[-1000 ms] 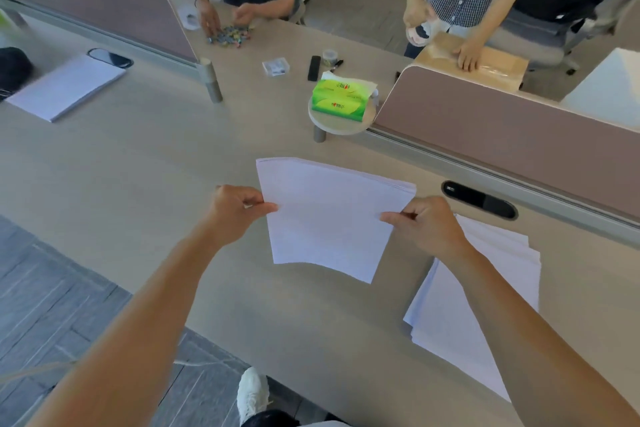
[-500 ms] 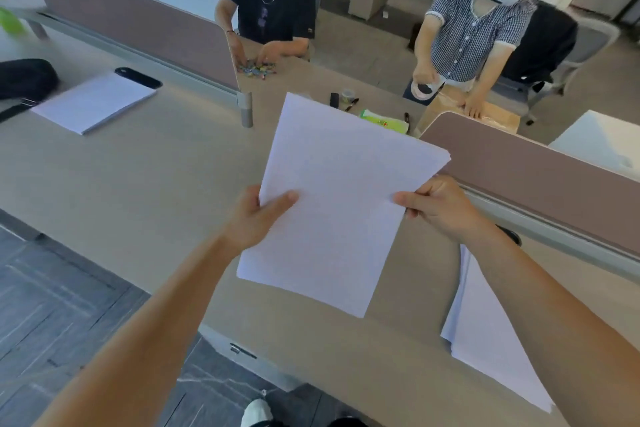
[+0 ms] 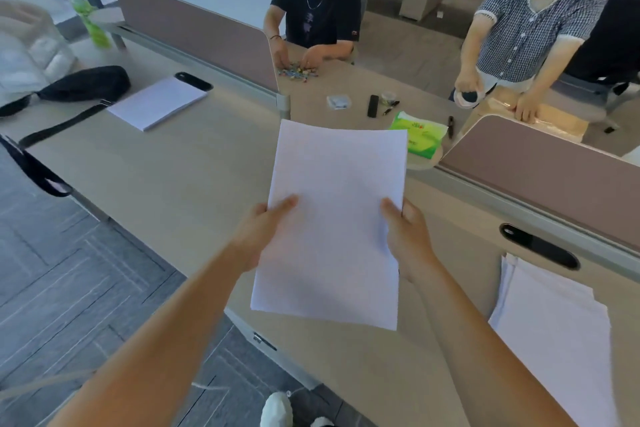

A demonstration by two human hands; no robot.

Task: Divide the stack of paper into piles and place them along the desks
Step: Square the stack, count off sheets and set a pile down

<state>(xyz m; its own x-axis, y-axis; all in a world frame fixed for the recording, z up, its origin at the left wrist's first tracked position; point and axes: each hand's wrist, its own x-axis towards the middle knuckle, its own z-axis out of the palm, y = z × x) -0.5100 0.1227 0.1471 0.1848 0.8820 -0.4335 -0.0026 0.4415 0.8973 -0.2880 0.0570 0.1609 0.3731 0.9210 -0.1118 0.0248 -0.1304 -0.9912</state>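
I hold a thin pile of white paper [image 3: 334,218] lifted above the long beige desk [image 3: 180,177]. My left hand [image 3: 259,229] grips its left edge with the thumb on top. My right hand [image 3: 407,239] grips its right edge, thumb on top as well. The larger stack of paper [image 3: 554,329] lies on the desk at the lower right. Another pile of paper [image 3: 159,102] lies flat on the desk at the far left.
A black bag [image 3: 83,83] with a strap lies beside the left pile. Brown divider screens [image 3: 194,31] line the desk's far side, with black cable slots [image 3: 538,246]. A green tissue pack [image 3: 420,137], a green bottle [image 3: 90,19] and two people stand beyond.
I lifted the pile off the desk, away from the larger stack, and turned it upright in my hands. My view swung left and up, bringing the left pile and bag into sight.
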